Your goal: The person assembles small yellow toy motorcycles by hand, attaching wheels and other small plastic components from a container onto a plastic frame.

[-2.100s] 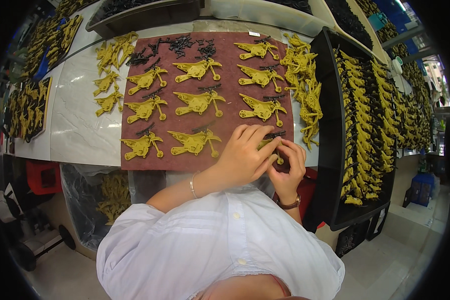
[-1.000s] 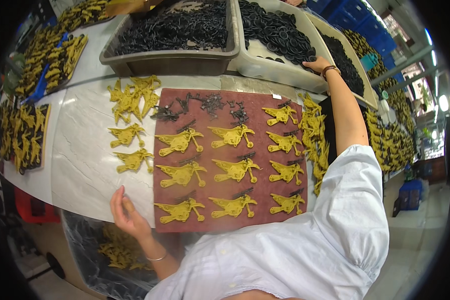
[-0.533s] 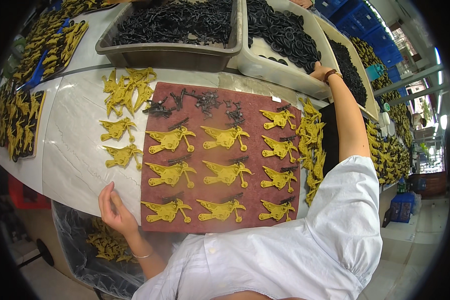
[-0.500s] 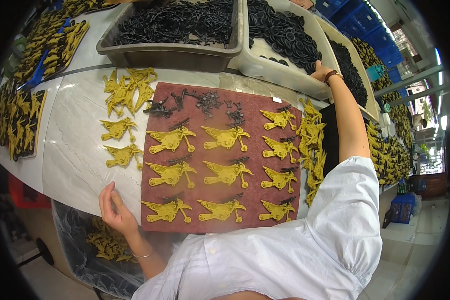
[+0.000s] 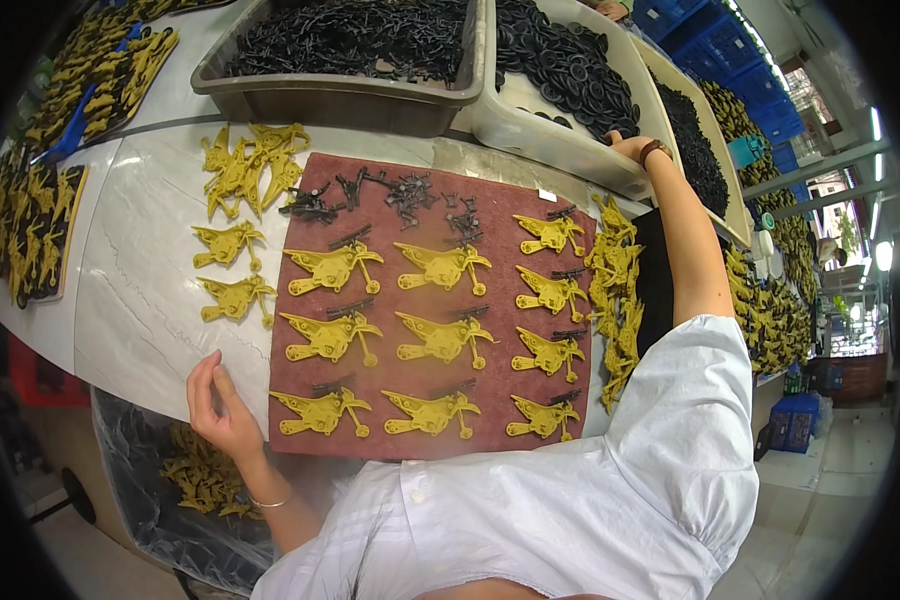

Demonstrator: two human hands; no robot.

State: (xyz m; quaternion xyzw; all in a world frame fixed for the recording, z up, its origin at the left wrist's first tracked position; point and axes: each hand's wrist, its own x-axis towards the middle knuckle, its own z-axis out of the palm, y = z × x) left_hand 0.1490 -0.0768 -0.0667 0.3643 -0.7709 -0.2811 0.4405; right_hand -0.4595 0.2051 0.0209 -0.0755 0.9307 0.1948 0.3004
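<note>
My right hand (image 5: 627,146) reaches over the near wall of a whitish bin (image 5: 530,140) at the far right. Its fingers are drawn together at the edge of a heap of black toy wheels (image 5: 570,70); what they pinch is too small to make out. By the table's front edge, left of the mat, my left hand (image 5: 220,410) is open and loosely curled, with nothing in it. Yellow plastic toy motorcycle bodies (image 5: 435,268) lie in rows on a dark red mat (image 5: 370,300), small black parts (image 5: 460,318) beside them. More loose black parts (image 5: 410,198) lie along the mat's far side.
A grey-brown bin (image 5: 340,112) of small black parts stands behind the mat. Yellow bodies (image 5: 255,170) lie left of the mat, others (image 5: 615,290) heap at its right. A third bin (image 5: 692,140) holds black pieces. Below the left edge is a plastic-lined container (image 5: 140,490).
My right hand has shifted slightly left and nearer along the wheel heap. The table and mat appear a little lower-left to upper-left in view; my left hand stays in about the same place.
</note>
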